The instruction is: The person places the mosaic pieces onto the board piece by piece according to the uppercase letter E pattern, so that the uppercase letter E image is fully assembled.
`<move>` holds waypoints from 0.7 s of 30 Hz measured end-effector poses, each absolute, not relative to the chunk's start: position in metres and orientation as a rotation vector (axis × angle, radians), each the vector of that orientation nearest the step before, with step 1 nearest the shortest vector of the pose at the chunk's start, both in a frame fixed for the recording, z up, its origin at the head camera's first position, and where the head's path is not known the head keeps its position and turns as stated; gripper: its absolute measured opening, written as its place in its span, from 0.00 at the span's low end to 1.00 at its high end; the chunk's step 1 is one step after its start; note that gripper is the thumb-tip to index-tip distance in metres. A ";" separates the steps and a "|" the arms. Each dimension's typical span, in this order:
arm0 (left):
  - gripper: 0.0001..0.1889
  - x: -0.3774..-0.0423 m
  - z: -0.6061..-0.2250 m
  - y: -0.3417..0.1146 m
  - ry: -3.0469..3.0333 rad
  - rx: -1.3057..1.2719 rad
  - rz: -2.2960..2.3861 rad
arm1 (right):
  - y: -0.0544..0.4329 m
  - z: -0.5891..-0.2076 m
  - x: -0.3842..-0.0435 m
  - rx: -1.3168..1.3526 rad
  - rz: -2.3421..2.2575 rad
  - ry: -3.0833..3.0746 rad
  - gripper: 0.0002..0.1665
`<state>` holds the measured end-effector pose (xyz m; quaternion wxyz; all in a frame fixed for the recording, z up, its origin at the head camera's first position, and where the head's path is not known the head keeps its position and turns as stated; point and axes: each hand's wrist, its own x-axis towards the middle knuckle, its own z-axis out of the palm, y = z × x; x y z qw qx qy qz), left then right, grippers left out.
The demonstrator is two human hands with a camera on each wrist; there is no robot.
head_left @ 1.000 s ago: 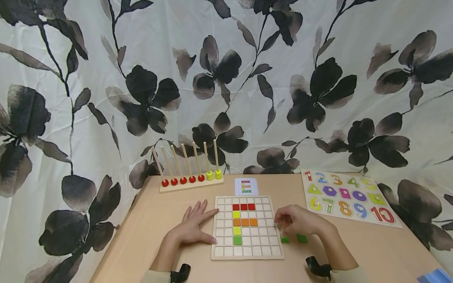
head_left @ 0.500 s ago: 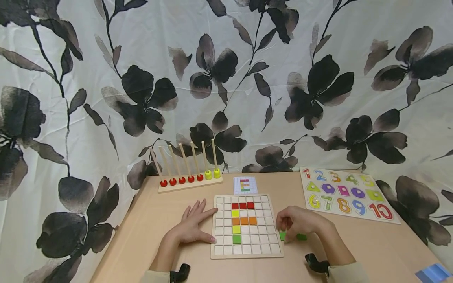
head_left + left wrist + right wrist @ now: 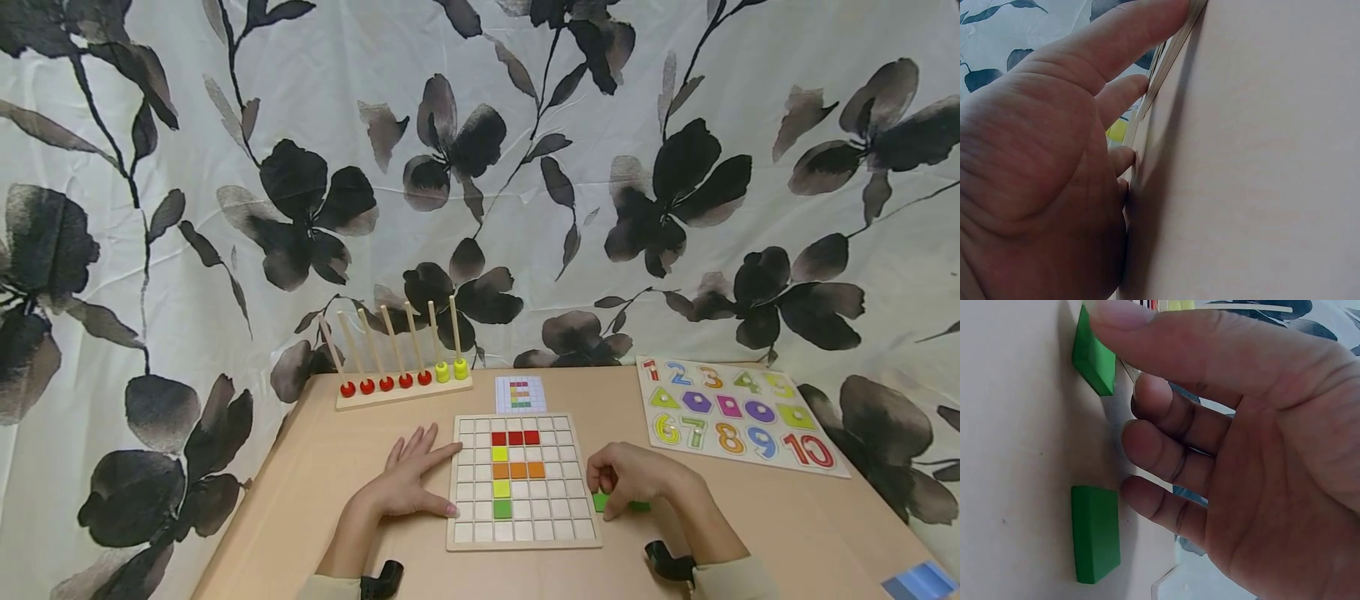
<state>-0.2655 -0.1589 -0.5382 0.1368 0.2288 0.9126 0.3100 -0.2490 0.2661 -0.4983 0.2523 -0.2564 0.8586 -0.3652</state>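
A wooden grid board (image 3: 480, 533) lies in the middle of the head view, with red, yellow, orange and green square tiles among its white cells. My left hand (image 3: 405, 479) rests spread at the board's left edge, its thumb and index finger touching the frame; the left wrist view shows the fingers straight. Just right of the board my right hand (image 3: 637, 479) has its thumb and index finger at a green tile (image 3: 1094, 356), pinching it near the table. Its other fingers curl loosely. A second green tile (image 3: 1096, 534) lies beneath the hand, partly covered in the head view.
A small pattern card (image 3: 521, 394) lies behind the board. At the back left stands a peg rack (image 3: 405, 392) with red and yellow beads. A number and shape board (image 3: 735, 417) lies at right; something blue (image 3: 918, 581) sits in the near right corner.
The right hand has shifted slightly right and down from the board's edge to the nearer green tile, its thumb now against it. The left hand keeps its place.
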 end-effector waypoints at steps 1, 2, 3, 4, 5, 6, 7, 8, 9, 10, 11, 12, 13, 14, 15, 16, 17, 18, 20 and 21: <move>0.52 -0.266 -0.538 -0.159 2.644 0.663 0.896 | 0.266 -0.498 -0.249 -0.697 -0.992 2.336 0.17; 0.52 -0.266 -0.539 -0.159 2.645 0.665 0.896 | 0.266 -0.498 -0.249 -0.698 -0.989 2.338 0.17; 0.52 -0.266 -0.539 -0.159 2.644 0.666 0.894 | 0.265 -0.498 -0.249 -0.698 -0.986 2.342 0.17; 0.52 -0.266 -0.539 -0.159 2.642 0.666 0.897 | 0.265 -0.498 -0.249 -0.697 -0.981 2.347 0.17; 0.52 -0.266 -0.539 -0.159 2.640 0.667 0.898 | 0.265 -0.498 -0.249 -0.694 -0.976 2.353 0.17; 0.52 -0.266 -0.538 -0.159 2.640 0.666 0.900 | 0.265 -0.498 -0.249 -0.689 -0.972 2.359 0.17; 0.52 -0.266 -0.538 -0.159 2.638 0.665 0.900 | 0.264 -0.498 -0.249 -0.684 -0.967 2.366 0.16; 0.52 -0.266 -0.538 -0.159 2.637 0.665 0.901 | 0.264 -0.498 -0.249 -0.680 -0.961 2.375 0.16; 0.52 -0.265 -0.538 -0.159 2.637 0.665 0.898 | 0.264 -0.498 -0.249 -0.672 -0.957 2.383 0.16; 0.52 -0.265 -0.538 -0.159 2.638 0.664 0.898 | 0.264 -0.498 -0.249 -0.664 -0.955 2.388 0.16; 0.52 -0.265 -0.538 -0.159 2.641 0.664 0.897 | 0.264 -0.498 -0.248 -0.656 -0.956 2.394 0.16; 0.52 -0.265 -0.538 -0.159 2.643 0.663 0.895 | 0.264 -0.498 -0.248 -0.646 -0.956 2.400 0.16; 0.52 -0.265 -0.538 -0.159 2.643 0.664 0.895 | 0.264 -0.499 -0.248 -0.639 -0.960 2.404 0.16; 0.52 -0.265 -0.538 -0.159 2.642 0.661 0.893 | 0.264 -0.499 -0.248 -0.632 -0.961 2.409 0.16; 0.52 -0.265 -0.538 -0.159 2.642 0.662 0.894 | 0.264 -0.499 -0.248 -0.625 -0.966 2.413 0.16; 0.52 -0.265 -0.538 -0.159 2.641 0.662 0.895 | 0.264 -0.499 -0.248 -0.623 -0.970 2.415 0.16; 0.52 -0.266 -0.538 -0.158 2.640 0.663 0.900 | 0.264 -0.499 -0.248 -0.621 -0.973 2.419 0.16; 0.52 -0.266 -0.537 -0.158 2.640 0.664 0.900 | 0.264 -0.499 -0.248 -0.620 -0.973 2.422 0.16; 0.52 -0.266 -0.538 -0.158 2.639 0.663 0.900 | 0.264 -0.499 -0.248 -0.623 -0.970 2.430 0.16; 0.52 -0.266 -0.538 -0.158 2.640 0.666 0.899 | 0.264 -0.499 -0.248 -0.624 -0.968 2.433 0.16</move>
